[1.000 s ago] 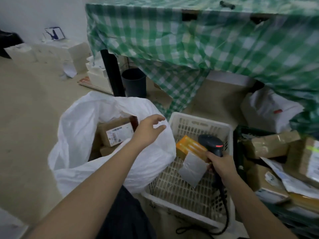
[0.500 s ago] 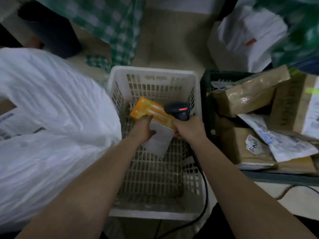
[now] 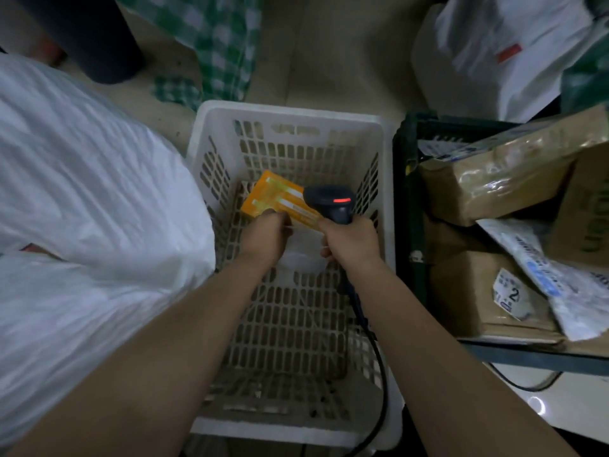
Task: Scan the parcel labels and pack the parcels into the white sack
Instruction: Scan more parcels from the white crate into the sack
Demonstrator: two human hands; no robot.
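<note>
The white sack point(image 3: 82, 199) takes the whole left side of the view; it is big, wrinkled and bulging, and its side touches the left wall of the white plastic basket point(image 3: 290, 113). This basket stands in the middle on the floor, it has slotted walls and a slotted bottom, and both arms of the person reach down into it. At the right, just beside the basket, there is a dark green crate point(image 3: 407, 179) which is filled with parcels: a brown cardboard parcel wrapped in clear tape point(image 3: 494, 179) lies on top, a lower cardboard box with a round sticker showing "2" point(image 3: 474, 291) is under it, and a white plastic mailer point(image 3: 560, 285) lies across this box. Behind the crate a white bag point(image 3: 487, 51) sits on the floor, and a green checked cloth point(image 3: 217, 37) hangs down at the top, next to a dark round bin point(image 3: 89, 34). Inside the basket, near its far part, is the orange parcel point(image 3: 276, 199) with a white label piece point(image 3: 300, 255) hanging below it (the label text is not readable). The left hand point(image 3: 263, 240) grips the near edge of this parcel with curled fingers. The right hand point(image 3: 354, 240) is closed around the handle of the black barcode scanner point(image 3: 329, 199), whose head is over the right end of the parcel and shows a red light; its black cable point(image 3: 379, 364) runs down along the right inner wall of the basket.
</note>
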